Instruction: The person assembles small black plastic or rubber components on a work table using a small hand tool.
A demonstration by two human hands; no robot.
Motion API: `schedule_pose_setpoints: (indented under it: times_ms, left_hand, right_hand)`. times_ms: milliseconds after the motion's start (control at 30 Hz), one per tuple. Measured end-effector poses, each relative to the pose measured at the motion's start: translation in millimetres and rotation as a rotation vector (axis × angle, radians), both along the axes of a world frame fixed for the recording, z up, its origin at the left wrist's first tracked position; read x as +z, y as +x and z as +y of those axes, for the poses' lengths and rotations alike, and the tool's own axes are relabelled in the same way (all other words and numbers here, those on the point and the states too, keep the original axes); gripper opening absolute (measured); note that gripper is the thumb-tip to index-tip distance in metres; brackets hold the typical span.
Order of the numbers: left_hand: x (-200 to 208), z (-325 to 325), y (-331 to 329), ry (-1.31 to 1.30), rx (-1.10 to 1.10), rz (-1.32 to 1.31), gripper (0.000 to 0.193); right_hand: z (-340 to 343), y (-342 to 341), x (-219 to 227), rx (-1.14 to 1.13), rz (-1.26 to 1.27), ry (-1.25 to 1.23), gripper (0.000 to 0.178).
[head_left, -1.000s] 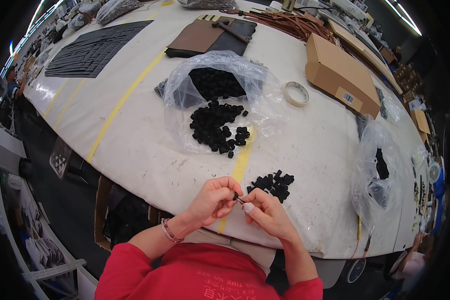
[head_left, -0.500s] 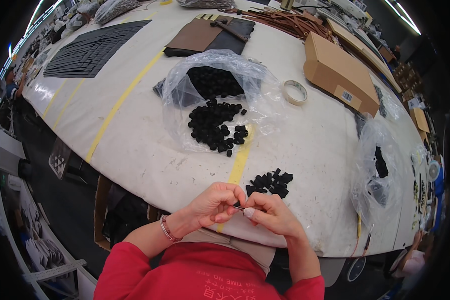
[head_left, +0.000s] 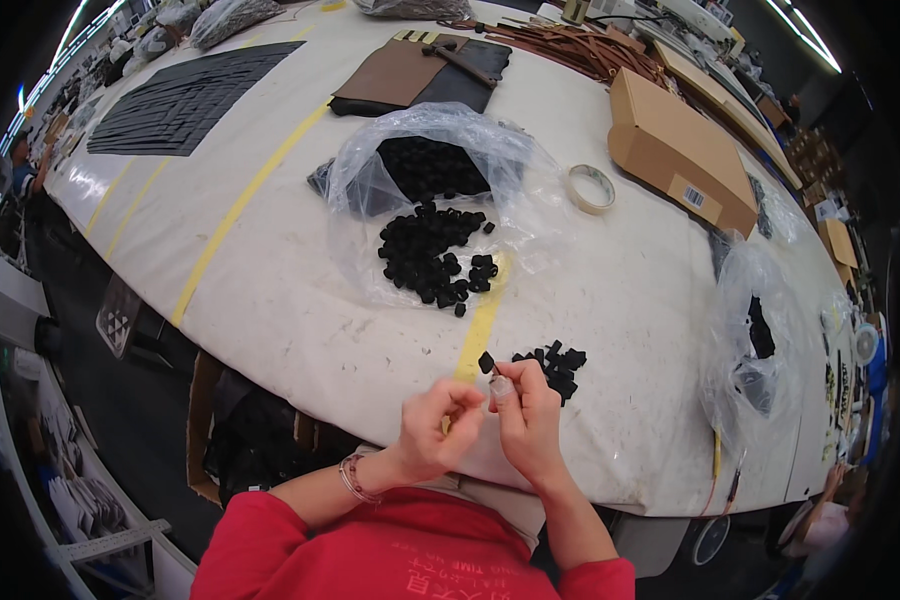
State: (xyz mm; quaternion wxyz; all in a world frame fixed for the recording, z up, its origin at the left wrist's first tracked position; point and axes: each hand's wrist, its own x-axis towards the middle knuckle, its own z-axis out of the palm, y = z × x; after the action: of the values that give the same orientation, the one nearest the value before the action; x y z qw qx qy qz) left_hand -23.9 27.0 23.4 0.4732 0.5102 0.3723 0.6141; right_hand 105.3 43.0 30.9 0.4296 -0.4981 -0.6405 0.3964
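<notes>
My right hand (head_left: pixel 528 425) pinches a thin, pointed tool, largely covered by the fingers, with a small black piece (head_left: pixel 486 362) at its upper end. White wrapping shows on its thumb. Beside it, my left hand (head_left: pixel 438 428) is curled with thumb and fingers drawn together; whether anything small is in them is hidden. The hands are apart. Just beyond the right hand lies a small pile of black pieces (head_left: pixel 568 362). Farther off, many small black loops (head_left: pixel 420 255) spill from the mouth of a clear plastic bag (head_left: pixel 348 185).
A tape roll (head_left: pixel 591 189) and a cardboard box (head_left: pixel 680 150) are right of the bag. Another plastic bag (head_left: pixel 760 350) lies at the table's right. Black strips (head_left: pixel 190 95) and brown and black sheets (head_left: pixel 400 75) lie at the back. An open carton (head_left: pixel 202 430) stands below the table edge.
My hands have separated. The right has turned upright, lifting the black piece on the tool's end into view; the left has drawn slightly down and away from it.
</notes>
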Motion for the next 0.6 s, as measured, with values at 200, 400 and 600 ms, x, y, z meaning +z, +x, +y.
schedule_pose_setpoints:
  times_ms: [200,400,600]
  left_hand:
    - [-7,5,-20,-0.926,-0.662,-0.909,0.028]
    - [11,5,-19,-0.742,-0.657,-0.995,0.027]
    - [28,60,-43,-0.532,-0.071,-0.592,0.027]
  right_hand:
    - [-8,7,-6,0.082,-0.341,0.361,0.021]
    - [-13,-2,1,0.152,0.227,0.033,0.018]
    - [4,18,8,0.165,-0.176,-0.049,0.021]
